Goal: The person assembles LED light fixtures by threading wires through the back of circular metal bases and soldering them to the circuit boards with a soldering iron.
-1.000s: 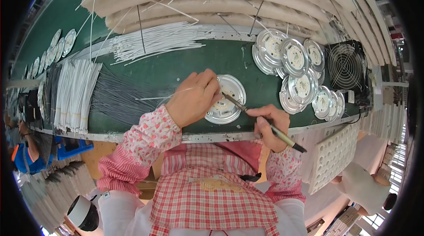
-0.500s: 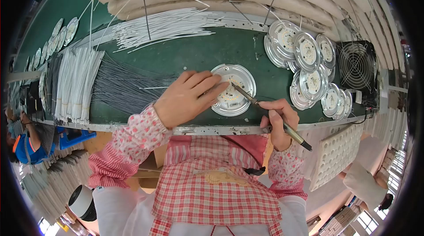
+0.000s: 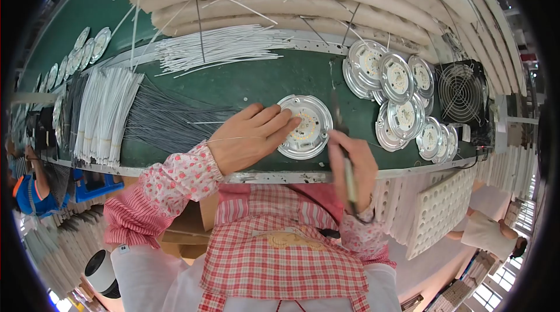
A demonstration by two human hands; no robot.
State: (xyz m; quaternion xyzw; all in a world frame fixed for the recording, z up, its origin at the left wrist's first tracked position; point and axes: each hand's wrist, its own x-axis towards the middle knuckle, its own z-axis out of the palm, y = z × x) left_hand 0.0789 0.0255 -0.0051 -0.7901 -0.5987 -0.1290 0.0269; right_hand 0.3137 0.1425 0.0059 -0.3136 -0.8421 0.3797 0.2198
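A silver round LED lamp plate point(image 3: 315, 140) lies flat on the green bench near its front edge. My left hand point(image 3: 248, 137) reaches over the plate's left side, fingers close together and tips over the yellow-dotted centre. A thin pale wire point(image 3: 233, 138) runs across the back of this hand toward the thumb and forefinger, which look closed on it; the pinch itself is hidden. To the plate's right, my right hand point(image 3: 357, 166) is closed around a soldering iron point(image 3: 350, 186), blurred by motion. The iron's tip points up and away from the plate.
Several more lamp plates point(image 3: 398, 78) are stacked at the right, beside a black fan point(image 3: 461, 92). Bundled white wires point(image 3: 105, 119), loose dark wires point(image 3: 169, 114) and a white wire pile point(image 3: 221, 49) lie left and behind. Other people point(image 3: 38, 192) are at both sides.
My right hand has drawn the soldering iron off the plate's centre and turned it upright to the right. My left hand stays at the plate; a wire now shows across its back.
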